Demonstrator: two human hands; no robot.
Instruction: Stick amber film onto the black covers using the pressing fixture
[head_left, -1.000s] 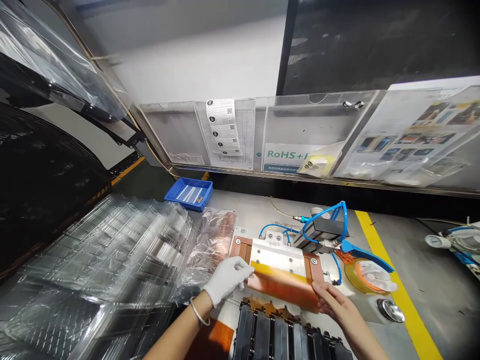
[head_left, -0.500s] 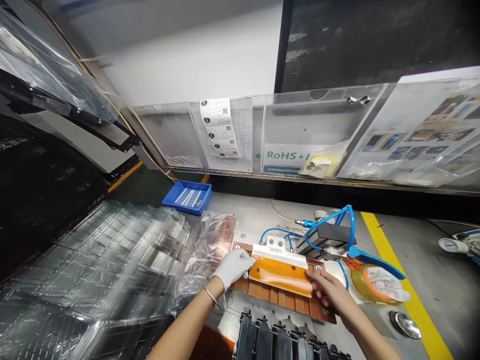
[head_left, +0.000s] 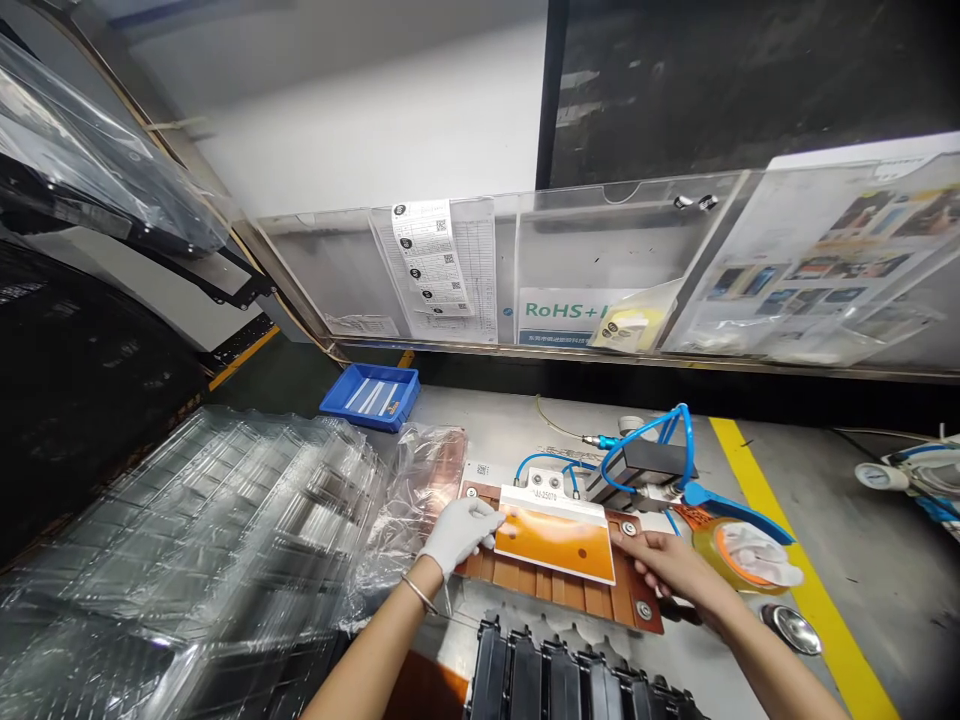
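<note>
A glossy orange film sheet (head_left: 555, 540) with a white border and a few dark dots lies over a reddish-brown grooved fixture plate (head_left: 540, 585). Its upper edge meets a white bar marked with a number. In a white glove, my left hand (head_left: 459, 532) pinches the sheet's left edge. My right hand (head_left: 664, 565), bare, has its thumb and fingers closed at the right edge; the fingertips are partly hidden. Blue air tubes (head_left: 649, 440) run to the fixture behind the sheet. Several black slotted plastic parts (head_left: 562, 685) stand in a row in front of it.
Clear plastic trays (head_left: 247, 520) are stacked at left, beside a plastic-wrapped copper-coloured piece (head_left: 442, 470). A blue bin (head_left: 371, 395) with strips stands behind. At right are a tape roll (head_left: 720, 550) and a round metal lid (head_left: 793, 628). Document holders (head_left: 442, 270) line the back.
The orange sheet's glare and border look different, as if its tilt changed slightly. Both hands stay at its edges. The whole view has shifted a little.
</note>
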